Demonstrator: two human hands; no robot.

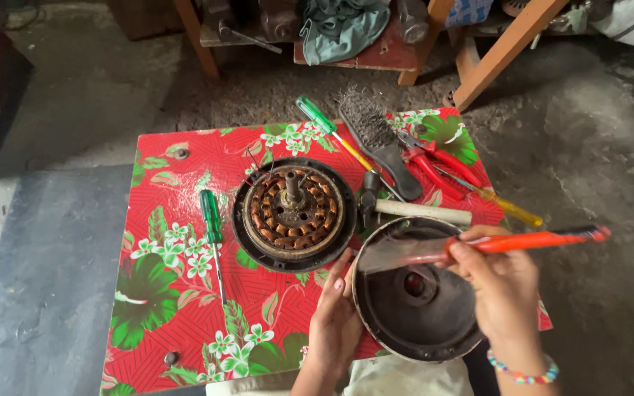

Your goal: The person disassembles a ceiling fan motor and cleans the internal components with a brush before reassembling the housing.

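Head camera view showed a low surface covered in red floral cloth. At its left lay a green-handled screwdriver, and beside it sat a motor stator with copper windings, shaft pointing up. Nearer, at the near edge, the left hand gripped the rim of a dark round motor cover, fingers curled on its left side, holding it tilted over the edge. The right hand was clenched around an orange-handled brush, its bristles inside the cover's far rim. Farther back lay a second green screwdriver, a wire brush, a hammer, red pliers and a yellow-handled tool. With the cover held by one rim only, a hard stroke might have tipped it off the edge onto the floor.
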